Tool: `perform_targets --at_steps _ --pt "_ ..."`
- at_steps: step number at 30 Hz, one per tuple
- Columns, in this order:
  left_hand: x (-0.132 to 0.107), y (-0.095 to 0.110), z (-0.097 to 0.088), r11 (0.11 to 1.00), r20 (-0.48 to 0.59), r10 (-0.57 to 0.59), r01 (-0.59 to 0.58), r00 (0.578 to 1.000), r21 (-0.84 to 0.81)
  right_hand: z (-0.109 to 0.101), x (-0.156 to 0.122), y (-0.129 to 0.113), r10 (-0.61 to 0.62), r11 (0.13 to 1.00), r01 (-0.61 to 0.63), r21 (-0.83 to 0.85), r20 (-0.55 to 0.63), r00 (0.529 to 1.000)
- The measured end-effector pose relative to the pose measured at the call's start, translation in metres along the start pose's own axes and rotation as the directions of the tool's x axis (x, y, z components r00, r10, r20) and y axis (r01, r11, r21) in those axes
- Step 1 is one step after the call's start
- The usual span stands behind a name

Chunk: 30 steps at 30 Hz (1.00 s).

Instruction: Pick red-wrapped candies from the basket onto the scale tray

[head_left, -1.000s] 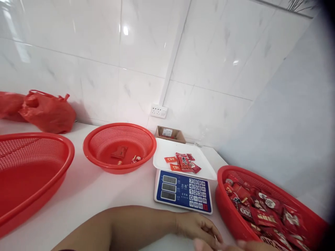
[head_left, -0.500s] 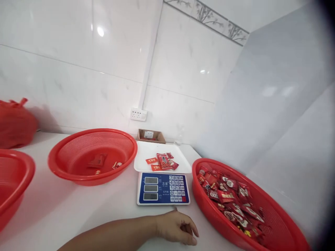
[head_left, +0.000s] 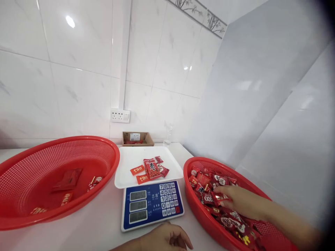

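Observation:
My right hand point(head_left: 230, 197) is inside the red basket point(head_left: 192, 170) on the right, its fingers closed about a red candy packet point(head_left: 222, 201) among the heap of wrapped candies point(head_left: 230, 221). At the bottom edge, in front of the digital scale point(head_left: 151, 223), my left hand point(head_left: 166, 237) rests with loosely curled fingers and nothing visible in them; part of it is cut off. On the scale's white tray point(head_left: 125, 160) lie several red packets point(head_left: 153, 169), large and small. The scale's upper display point(head_left: 138, 195) shows dim digits.
Another red basket point(head_left: 78, 141), holding a few packets point(head_left: 68, 179), stands on the left. Behind the tray are a small cardboard box point(head_left: 138, 138) and a clear plastic bottle point(head_left: 168, 136). A wall socket point(head_left: 120, 115) sits above the white table, and tiled wall closes off the back.
My right hand has come in from the right and reached into the candy basket. The view has swung and moved closer. My left hand still lies in front of the scale, now lower in view.

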<state>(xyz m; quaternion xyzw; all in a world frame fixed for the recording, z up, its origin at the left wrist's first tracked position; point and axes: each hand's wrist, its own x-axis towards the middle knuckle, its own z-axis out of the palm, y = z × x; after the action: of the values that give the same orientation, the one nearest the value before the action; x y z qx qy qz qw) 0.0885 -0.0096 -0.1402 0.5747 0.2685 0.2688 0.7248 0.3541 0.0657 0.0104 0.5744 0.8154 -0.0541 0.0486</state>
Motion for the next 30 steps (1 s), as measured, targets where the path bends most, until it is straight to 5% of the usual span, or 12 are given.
perform_targets --at_steps 7,14,20,25,28,30 --pt "0.000 0.003 -0.004 0.998 0.039 -0.025 0.023 0.999 0.050 0.015 0.001 -0.010 0.028 0.999 -0.024 -0.037 0.114 0.993" --pt "-0.006 0.011 0.000 0.998 0.025 -0.056 0.055 0.998 0.025 0.029 -0.006 0.020 0.144 0.983 -0.146 -0.115 -0.024 0.989" --pt "-0.008 0.012 0.004 0.995 0.009 -0.078 0.078 0.997 -0.066 0.015 -0.020 0.043 0.298 0.948 -0.305 -0.086 -0.087 0.951" --pt "-0.007 0.010 0.006 0.995 0.000 -0.070 0.070 0.998 -0.077 0.009 -0.040 0.018 0.079 0.942 -0.109 0.317 0.106 0.991" --pt "-0.008 0.010 0.007 0.995 -0.001 -0.067 0.066 0.998 -0.076 0.022 -0.043 -0.002 0.013 0.954 -0.087 0.288 0.249 0.968" --pt "-0.008 0.012 0.007 0.995 -0.003 -0.066 0.065 0.998 -0.069 0.032 -0.040 -0.007 0.039 0.969 -0.096 0.230 0.241 0.970"
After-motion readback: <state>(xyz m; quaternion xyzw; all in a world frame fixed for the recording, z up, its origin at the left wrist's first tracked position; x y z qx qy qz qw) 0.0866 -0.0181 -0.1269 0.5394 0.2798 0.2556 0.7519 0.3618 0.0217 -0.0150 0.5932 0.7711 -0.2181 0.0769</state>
